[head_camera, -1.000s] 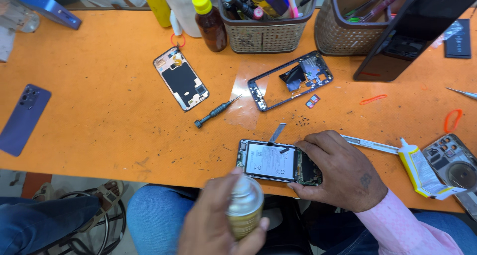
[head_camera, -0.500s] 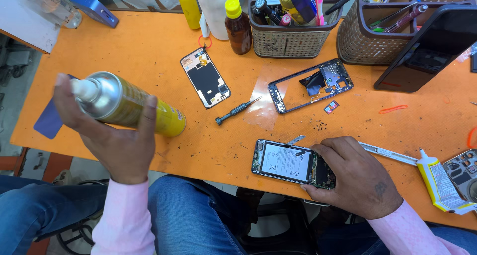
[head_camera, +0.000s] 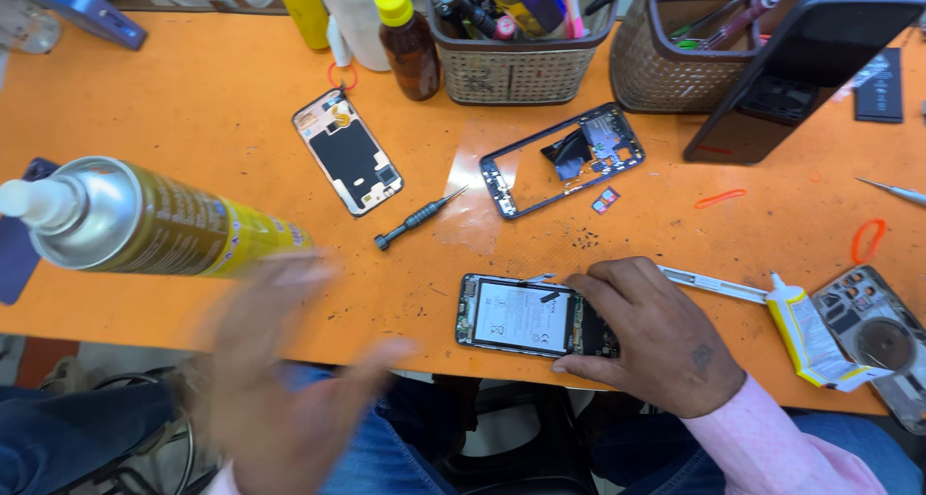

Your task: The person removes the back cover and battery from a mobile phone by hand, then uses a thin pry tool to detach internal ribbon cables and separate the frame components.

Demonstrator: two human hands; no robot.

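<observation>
A gold and silver spray can [head_camera: 145,227] with a white nozzle lies tilted in the air at the left, nozzle pointing left. My left hand [head_camera: 280,389] is blurred below the can's base end, fingers spread, not wrapped around it. My right hand [head_camera: 646,336] grips the right end of an opened phone [head_camera: 516,314] with its white battery showing, flat on the orange table [head_camera: 193,138] near the front edge.
A black screwdriver [head_camera: 417,219], a phone back cover [head_camera: 347,152] and an empty phone frame [head_camera: 564,157] lie mid-table. Two woven baskets [head_camera: 511,70] of tools, a brown bottle [head_camera: 407,41] and a leaning dark tablet [head_camera: 801,70] stand behind. A glue tube [head_camera: 805,326] lies at the right.
The can was gripped in my left hand and raised from low near my lap to the left; now the hand has dropped below it with fingers spread. My right hand stays on the phone.
</observation>
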